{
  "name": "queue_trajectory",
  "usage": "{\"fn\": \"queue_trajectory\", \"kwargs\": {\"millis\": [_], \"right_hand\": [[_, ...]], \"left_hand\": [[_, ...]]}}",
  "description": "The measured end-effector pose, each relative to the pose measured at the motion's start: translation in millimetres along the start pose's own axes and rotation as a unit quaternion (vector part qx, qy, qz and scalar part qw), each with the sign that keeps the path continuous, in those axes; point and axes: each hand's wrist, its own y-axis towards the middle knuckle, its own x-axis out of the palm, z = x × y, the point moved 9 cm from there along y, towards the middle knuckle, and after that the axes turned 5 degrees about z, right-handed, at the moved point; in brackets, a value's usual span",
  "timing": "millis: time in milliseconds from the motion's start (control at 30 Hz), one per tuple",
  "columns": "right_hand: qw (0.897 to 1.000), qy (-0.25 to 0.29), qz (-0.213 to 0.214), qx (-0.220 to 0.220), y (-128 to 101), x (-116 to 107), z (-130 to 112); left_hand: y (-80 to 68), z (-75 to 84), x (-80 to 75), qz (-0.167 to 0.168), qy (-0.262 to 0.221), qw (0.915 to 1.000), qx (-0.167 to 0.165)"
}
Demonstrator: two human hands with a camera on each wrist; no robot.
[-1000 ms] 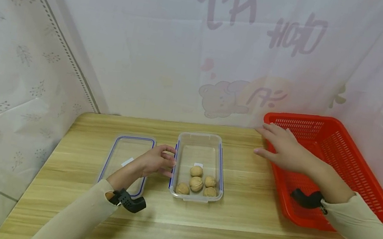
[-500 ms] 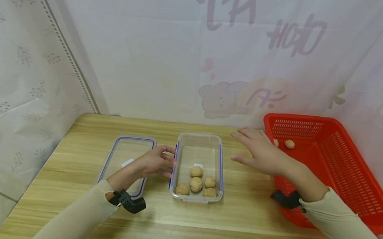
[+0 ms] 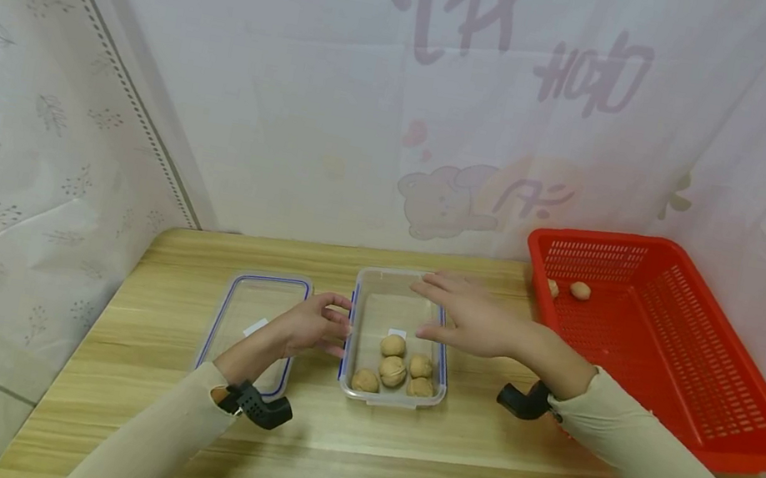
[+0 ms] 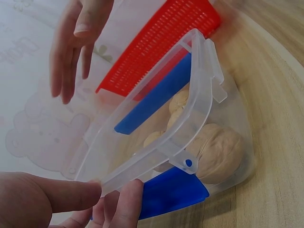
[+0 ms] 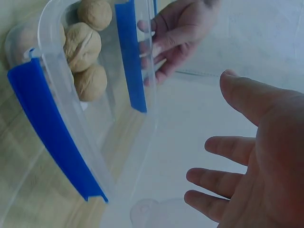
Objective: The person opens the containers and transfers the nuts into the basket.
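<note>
A clear plastic food container (image 3: pixel 383 281) with blue side clips stands on the table, with several walnuts (image 3: pixel 393 370) gathered in its near part. My left hand (image 3: pixel 311 324) rests against the container's left wall, thumb and fingertips at the rim and clip in the left wrist view. Over the container's right far part hovers my right hand (image 3: pixel 476 318), fingers extended and nothing in them; the right wrist view shows its bare palm (image 5: pixel 275 156). To the left, partly under my left forearm, lies the blue-edged lid (image 3: pixel 267 279).
A red slotted basket (image 3: pixel 681 365) stands at the right of the table, with walnuts (image 3: pixel 580 291) near its far left corner. A printed curtain (image 3: pixel 301 90) hangs along the table's back edge.
My right hand has moved left from over the red basket to over the container, uncovering walnuts in the basket. My left hand has stayed at the container's left side.
</note>
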Motion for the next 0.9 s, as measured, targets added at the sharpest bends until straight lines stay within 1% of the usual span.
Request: {"fn": "queue_trajectory", "kwargs": {"millis": [267, 467, 600, 700, 900], "right_hand": [[1.0, -0.003, -0.012, -0.027, 18.6, 20.5, -9.5], [0.997, 0.06, -0.044, -0.021, 30.4, 39.8, -13.2], [0.995, 0.078, -0.061, -0.024, 37.8, 51.7, -14.8], [0.993, 0.092, -0.074, -0.015, 42.9, 59.3, -13.1], [0.989, 0.122, -0.086, 0.009, 50.7, 68.3, -6.4]], "left_hand": [[-0.4, -0.4, -0.6, -0.001, -0.002, 1.0, 0.001], [-0.4, -1.1, -0.7, -0.001, -0.001, 1.0, -0.003], [0.0, -1.8, -1.1, -0.001, 0.0, 1.0, -0.005], [0.4, -2.0, -1.3, -0.002, -0.002, 1.0, -0.005], [0.0, -0.8, -0.8, -0.005, -0.002, 1.0, -0.003]]}}
